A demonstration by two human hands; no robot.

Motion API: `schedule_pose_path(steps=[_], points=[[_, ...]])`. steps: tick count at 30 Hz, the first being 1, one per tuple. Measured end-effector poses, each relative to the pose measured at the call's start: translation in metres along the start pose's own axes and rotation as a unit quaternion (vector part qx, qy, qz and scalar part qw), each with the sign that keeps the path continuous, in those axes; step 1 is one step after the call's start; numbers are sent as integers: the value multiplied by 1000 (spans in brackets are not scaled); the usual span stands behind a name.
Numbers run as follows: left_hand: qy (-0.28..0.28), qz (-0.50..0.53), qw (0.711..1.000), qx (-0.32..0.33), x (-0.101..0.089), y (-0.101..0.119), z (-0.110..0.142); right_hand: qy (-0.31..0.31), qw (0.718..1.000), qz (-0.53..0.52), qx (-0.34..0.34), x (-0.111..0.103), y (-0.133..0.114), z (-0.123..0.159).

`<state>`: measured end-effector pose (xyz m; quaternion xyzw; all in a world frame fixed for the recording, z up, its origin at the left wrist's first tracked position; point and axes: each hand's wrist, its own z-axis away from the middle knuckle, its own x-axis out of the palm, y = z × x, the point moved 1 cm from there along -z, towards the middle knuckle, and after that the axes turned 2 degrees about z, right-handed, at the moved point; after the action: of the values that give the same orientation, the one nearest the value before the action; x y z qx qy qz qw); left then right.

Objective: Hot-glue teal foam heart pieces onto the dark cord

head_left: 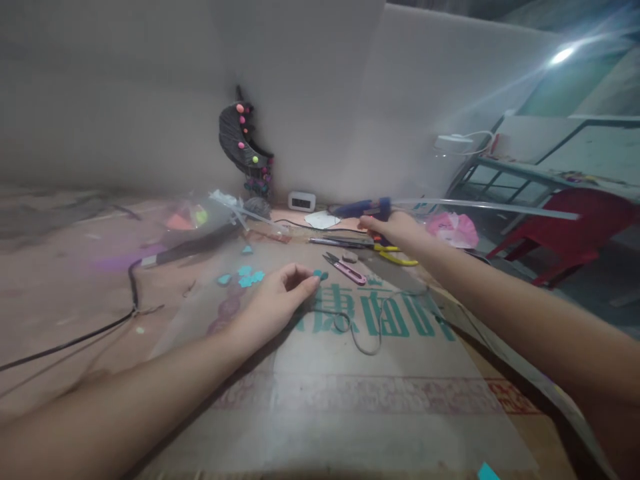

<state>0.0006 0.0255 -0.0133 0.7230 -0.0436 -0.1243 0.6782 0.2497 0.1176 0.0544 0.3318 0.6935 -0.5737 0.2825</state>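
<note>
My left hand (280, 297) is over the printed sheet, its thumb and forefinger closed on a small teal piece (321, 275). Several turquoise flower-shaped pieces (246, 276) lie just left of it. At the back, my right hand (397, 230) is wrapped round a blue hot glue gun (367, 208), its nozzle towards the left. A long clear glue stick (480, 207) sticks out of the gun's rear. Pink-handled thread snips (346, 269) and yellow-handled pliers (395, 256) lie between my hands. A thin grey cord (367, 350) loops across the sheet beside my left hand.
A dark crescent ornament with coloured balls (239, 137) hangs at the back wall. Below it stand a small white digital clock (302, 201) and a grey yarn ball (257, 208). A pink plastic bag (453, 230) lies right. A black cable (70, 343) runs left; a red chair (575, 220) stands beyond.
</note>
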Motion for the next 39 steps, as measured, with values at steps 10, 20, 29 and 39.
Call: schedule_pose_path(steps=[10, 20, 29, 39], points=[[-1, -10, 1000, 2, 1, 4, 2, 3, 999, 39, 6, 45, 31, -77], [-7, -11, 1000, 13, 1, -1, -1, -7, 990, 138, -14, 45, 36, -83], [-12, -17, 999, 34, 2, -1, -1, 38, 990, 113, -81, 24, 27, -24], [-19, -5, 998, 52, 3, 4, -1, -108, 974, -152, -130, 56, -22, 85]])
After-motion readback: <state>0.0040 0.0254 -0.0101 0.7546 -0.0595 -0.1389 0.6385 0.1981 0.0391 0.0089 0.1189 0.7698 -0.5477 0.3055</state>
